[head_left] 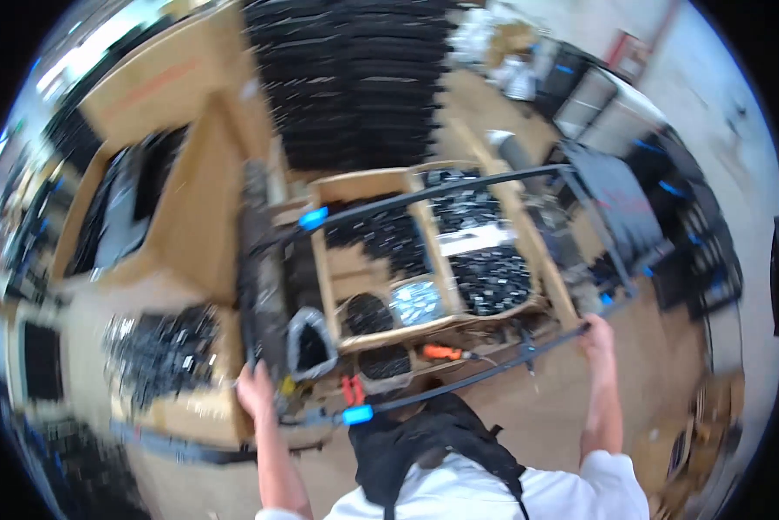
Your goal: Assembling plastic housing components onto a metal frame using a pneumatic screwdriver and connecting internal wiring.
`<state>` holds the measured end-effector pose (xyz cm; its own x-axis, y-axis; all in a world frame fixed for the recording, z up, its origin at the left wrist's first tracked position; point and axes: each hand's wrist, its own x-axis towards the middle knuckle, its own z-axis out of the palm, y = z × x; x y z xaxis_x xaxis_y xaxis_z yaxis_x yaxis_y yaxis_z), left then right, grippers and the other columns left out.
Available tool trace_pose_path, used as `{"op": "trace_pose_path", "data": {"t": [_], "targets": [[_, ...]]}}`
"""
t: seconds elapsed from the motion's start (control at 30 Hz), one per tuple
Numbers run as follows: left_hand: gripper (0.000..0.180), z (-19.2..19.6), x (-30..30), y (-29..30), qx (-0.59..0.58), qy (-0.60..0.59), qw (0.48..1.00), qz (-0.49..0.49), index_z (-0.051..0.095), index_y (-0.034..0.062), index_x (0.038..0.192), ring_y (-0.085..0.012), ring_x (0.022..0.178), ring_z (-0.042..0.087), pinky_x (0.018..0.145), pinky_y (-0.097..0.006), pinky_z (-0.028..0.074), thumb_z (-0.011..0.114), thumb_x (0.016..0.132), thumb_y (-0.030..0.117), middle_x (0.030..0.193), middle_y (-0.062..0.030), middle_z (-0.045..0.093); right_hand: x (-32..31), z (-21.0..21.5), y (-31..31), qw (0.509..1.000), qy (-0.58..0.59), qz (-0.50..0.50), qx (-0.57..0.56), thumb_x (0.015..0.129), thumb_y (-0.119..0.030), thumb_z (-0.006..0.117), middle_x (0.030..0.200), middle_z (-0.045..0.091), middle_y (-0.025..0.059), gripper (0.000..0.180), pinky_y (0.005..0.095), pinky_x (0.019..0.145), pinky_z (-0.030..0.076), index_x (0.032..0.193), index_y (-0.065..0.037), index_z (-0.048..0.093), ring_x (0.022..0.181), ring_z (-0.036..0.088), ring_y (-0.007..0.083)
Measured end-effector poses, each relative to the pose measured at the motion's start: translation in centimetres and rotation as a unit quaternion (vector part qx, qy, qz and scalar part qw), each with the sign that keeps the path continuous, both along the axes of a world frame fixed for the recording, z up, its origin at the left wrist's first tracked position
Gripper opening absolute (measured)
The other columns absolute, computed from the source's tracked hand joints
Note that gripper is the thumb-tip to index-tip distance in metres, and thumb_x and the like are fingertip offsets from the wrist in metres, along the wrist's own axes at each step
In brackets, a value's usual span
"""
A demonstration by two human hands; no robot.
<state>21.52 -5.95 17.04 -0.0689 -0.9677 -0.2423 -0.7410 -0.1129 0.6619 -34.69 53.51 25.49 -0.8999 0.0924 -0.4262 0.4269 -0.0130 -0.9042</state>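
A large rectangular black frame (493, 367) of thin bars spans the space before me, held level over a workbench. My left hand (256, 392) closes round its near left corner area, fingers partly hidden by the bar. At the near right, my right hand (596, 336) grips the frame close to its corner. Blue pieces, such as the blue band (357, 413) on the near bar and the blue band (313, 218) on the far bar, wrap the frame. Below it lies a wooden compartment tray (389, 339) of small black parts. Motion blurs the picture.
An orange-handled tool (442, 352) and red-handled pliers (352, 390) lie along the bench's near edge, beside a bag-lined bin (309, 344). Cardboard boxes (200, 195) with black parts stand left. Stacked black pieces (346, 87) rise behind; more black frames (697, 251) lean at right.
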Motion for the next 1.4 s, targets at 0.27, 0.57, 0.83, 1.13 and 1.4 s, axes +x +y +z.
{"op": "trace_pose_path", "data": {"t": [0.27,0.57,0.83,1.13,1.4], "targets": [[0.048,-1.2,-1.9,1.8,-0.176,-0.17,0.968,-0.052,0.068,-0.0028,0.129,-0.0425,0.117,0.065,0.1,-0.049,0.051,0.065,0.101,0.036,0.132,-0.0223,0.067,2.6,-5.5,0.1,0.995,-0.102,0.001,-0.019,0.088,-0.013,0.067,0.087,0.074,0.0123,0.013,0.0405,0.061,0.058,0.096,-0.003,0.07,0.073,0.071,0.0245],[0.048,-0.7,-2.4,1.1,-0.198,-0.198,0.956,-0.09,0.071,-0.0032,0.124,-0.0456,0.105,0.07,0.093,-0.051,0.053,0.064,0.101,0.038,0.115,-0.0247,0.075,0.8,-19.8,0.1,0.807,0.122,0.261,0.516,0.085,-0.044,0.075,0.139,0.06,0.0295,0.073,0.0466,0.1,0.057,0.137,0.005,0.061,0.116,0.068,0.0439],[0.041,-0.8,-1.5,-0.2,-0.165,-0.12,0.974,-0.096,0.073,-0.0042,0.121,-0.0419,0.097,0.072,0.088,-0.049,0.054,0.069,0.099,0.03,0.108,-0.0262,0.077,-1.6,-26.6,-4.0,0.703,0.081,0.31,0.635,0.083,-0.026,0.076,0.125,0.066,0.0282,0.059,0.0417,0.089,0.062,0.128,0.009,0.061,0.114,0.071,0.0389],[0.057,-1.2,-0.4,0.0,-0.181,-0.264,0.943,-0.088,0.071,-0.0102,0.118,-0.0495,0.094,0.069,0.084,-0.055,0.053,0.06,0.104,0.044,0.107,-0.0318,0.074,1.3,-15.5,-1.3,0.773,0.102,0.32,0.539,0.084,-0.018,0.068,0.116,0.065,0.0312,0.043,0.0491,0.088,0.06,0.116,0.007,0.056,0.104,0.069,0.0454],[0.043,1.7,-6.9,1.2,-0.402,-0.251,0.876,-0.093,0.062,0.0001,0.142,-0.0407,0.122,0.063,0.104,-0.049,0.052,0.058,0.109,0.028,0.136,-0.0222,0.065,6.9,-1.6,6.6,0.783,0.019,0.37,0.5,0.086,-0.024,0.066,0.084,0.071,0.0264,0.032,0.0536,0.082,0.057,0.104,0.003,0.065,0.086,0.072,0.0442]]}}
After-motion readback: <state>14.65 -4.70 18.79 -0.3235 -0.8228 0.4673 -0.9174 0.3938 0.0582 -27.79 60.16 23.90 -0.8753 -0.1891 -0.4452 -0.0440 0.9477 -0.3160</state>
